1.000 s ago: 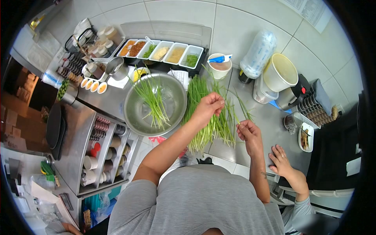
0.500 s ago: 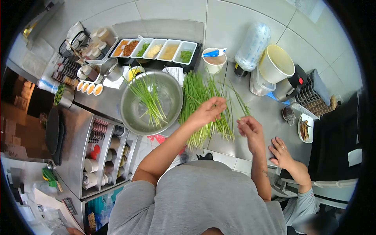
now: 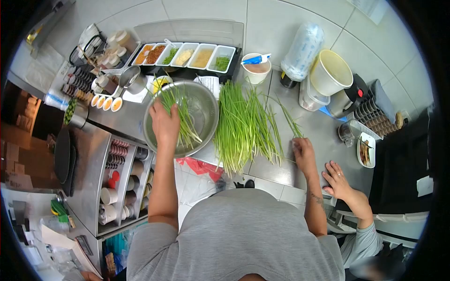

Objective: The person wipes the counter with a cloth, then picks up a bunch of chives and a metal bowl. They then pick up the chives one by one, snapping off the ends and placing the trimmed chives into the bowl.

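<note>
A steel mixing bowl [image 3: 209, 136] holds a small bunch of thin green onions [image 3: 188, 125]. My left hand [image 3: 165, 122] reaches into the bowl against the bunch's left side, thumb and fingers apart, fingertips partly hidden among the stalks. Right of the bowl, a large pile of green onions [image 3: 243, 126] lies with its pale ends toward me. A few loose green onions [image 3: 289, 118] lie farther right. At their lower ends my right hand [image 3: 304, 153] is closed, its fingertips pinched on the stalks.
Another person's hand [image 3: 336, 181] rests flat on the steel counter [image 3: 330, 136] at right. White tubs of toppings [image 3: 201, 57] line the back. A metal cup [image 3: 132, 80] and halved eggs [image 3: 105, 103] stand at left. Buckets [image 3: 331, 75] stand at back right.
My left hand has swung left from above the pile into the bowl. My right hand has moved slightly right, to the ends of the loose green onions.
</note>
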`<state>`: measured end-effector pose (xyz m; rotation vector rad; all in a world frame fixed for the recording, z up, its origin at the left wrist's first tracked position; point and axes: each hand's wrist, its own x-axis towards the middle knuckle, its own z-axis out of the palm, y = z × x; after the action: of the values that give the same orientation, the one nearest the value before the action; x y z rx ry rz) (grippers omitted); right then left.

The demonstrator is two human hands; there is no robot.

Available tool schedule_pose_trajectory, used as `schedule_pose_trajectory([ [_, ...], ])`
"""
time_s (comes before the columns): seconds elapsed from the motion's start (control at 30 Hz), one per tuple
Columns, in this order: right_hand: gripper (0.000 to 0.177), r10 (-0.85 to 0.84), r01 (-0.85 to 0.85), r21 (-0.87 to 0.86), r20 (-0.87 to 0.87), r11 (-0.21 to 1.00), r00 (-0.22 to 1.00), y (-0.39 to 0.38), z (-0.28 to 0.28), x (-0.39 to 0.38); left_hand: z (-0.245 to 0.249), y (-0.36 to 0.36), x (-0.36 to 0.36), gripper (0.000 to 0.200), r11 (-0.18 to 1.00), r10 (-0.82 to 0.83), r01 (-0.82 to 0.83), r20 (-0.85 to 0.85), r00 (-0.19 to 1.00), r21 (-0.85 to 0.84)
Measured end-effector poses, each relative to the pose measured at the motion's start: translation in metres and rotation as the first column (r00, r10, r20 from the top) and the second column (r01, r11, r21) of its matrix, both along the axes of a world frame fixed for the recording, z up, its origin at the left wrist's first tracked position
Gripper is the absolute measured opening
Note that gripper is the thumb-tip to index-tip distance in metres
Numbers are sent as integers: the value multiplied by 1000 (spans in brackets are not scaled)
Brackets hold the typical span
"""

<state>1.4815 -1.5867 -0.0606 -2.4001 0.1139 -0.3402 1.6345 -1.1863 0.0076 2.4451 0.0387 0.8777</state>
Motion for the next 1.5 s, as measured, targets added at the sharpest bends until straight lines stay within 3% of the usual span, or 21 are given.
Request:
schedule_pose_trajectory([
  [0.07,25,-91,98,-95,74,991,993,-13,-1,4,23,-26,-22,25,986,-70,60,-63,996,-153],
  [0.13,23,-115,114,72,6,991,993,-4,11,6,14,-52,-32,22,930,-357,343,-105,928,-131],
  [0.17,22,-120,123,155,-29,980,992,4,15,7,11,-72,-41,20,843,-533,524,-54,845,-117],
  [0.2,21,-36,43,180,-41,983,999,13,15,7,1,-92,-48,19,763,-646,627,-142,750,-157],
  [0.23,21,-17,21,89,-47,996,999,25,16,5,-1,-111,-55,18,647,-760,742,-236,606,-177],
  [0.3,22,16,-22,-94,-63,995,998,42,18,3,-17,-151,-72,27,518,-838,855,-227,497,-40],
  [0.33,23,-34,35,18,-46,999,998,37,5,6,-26,-165,-76,29,476,-855,879,-220,470,31],
  [0.43,23,-204,203,43,10,978,979,15,-5,6,-52,-178,-78,36,428,-761,890,-469,449,158],
  [0.47,19,-196,209,-61,164,976,967,7,-6,6,-60,-178,-77,37,444,-760,884,-462,457,144],
  [0.57,13,-253,253,17,21,967,967,7,8,0,-65,-172,-76,40,475,-766,875,-445,463,93],
  [0.67,9,-68,72,110,-38,991,997,32,8,2,-64,-171,-76,44,477,-780,877,-437,449,49],
  [0.77,9,-144,156,-257,64,954,987,43,1,7,-64,-169,-77,43,468,-780,880,-430,454,79],
  [0.9,5,-288,291,-365,63,885,956,13,-7,14,-68,-165,-80,42,490,-776,868,-414,476,79],
  [1.03,8,-229,218,-188,-38,958,973,17,7,11,-63,-168,-86,38,509,-792,860,-379,479,23],
  [1.13,14,-133,134,3,-116,991,984,44,9,7,-64,-172,-97,35,435,-835,900,-363,412,21],
  [1.23,20,-33,37,8,-256,999,966,60,0,6,-72,-174,-107,26,431,-848,899,-303,435,81],
  [1.37,21,11,-12,-4,-159,1000,987,58,-7,5,-83,-174,-111,25,455,-856,889,-247,454,59],
  [1.47,17,3,-43,-140,-274,989,962,59,5,10,-82,-175,-113,24,464,-858,885,-228,460,41],
  [1.5,15,-18,-16,-143,-235,990,972,57,4,13,-83,-175,-113,24,462,-862,886,-218,457,35],
])
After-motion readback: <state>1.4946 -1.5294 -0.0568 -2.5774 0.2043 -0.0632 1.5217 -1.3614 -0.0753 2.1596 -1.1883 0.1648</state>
